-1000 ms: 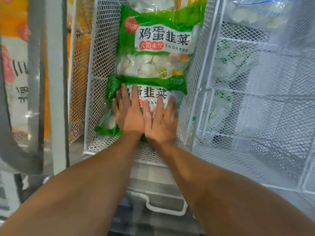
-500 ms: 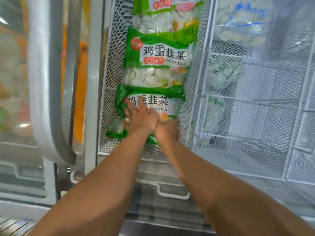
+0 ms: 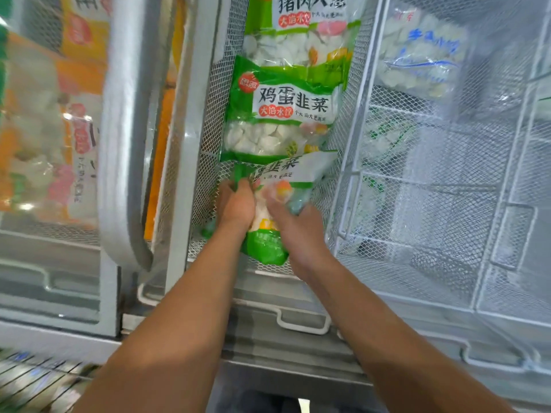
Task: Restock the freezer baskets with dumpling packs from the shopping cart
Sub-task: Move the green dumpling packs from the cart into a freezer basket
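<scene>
Green dumpling pack (image 3: pixel 277 186), clasped by left hand (image 3: pixel 235 205) and right hand (image 3: pixel 293 225): best slid flat under neighbouring pack (image 3: pixel 280 114) just beyond, inside mesh basket (image 3: pixel 208 138).

Both bare forearms stretched forward and converging, left hand (image 3: pixel 235 204) fingers curled closed in a grip, right hand (image 3: pixel 293 223) beside it, fingers clasped, knuckles up

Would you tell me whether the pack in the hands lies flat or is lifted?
Lifted: both hands tilt the pack off the basket floor.
</scene>
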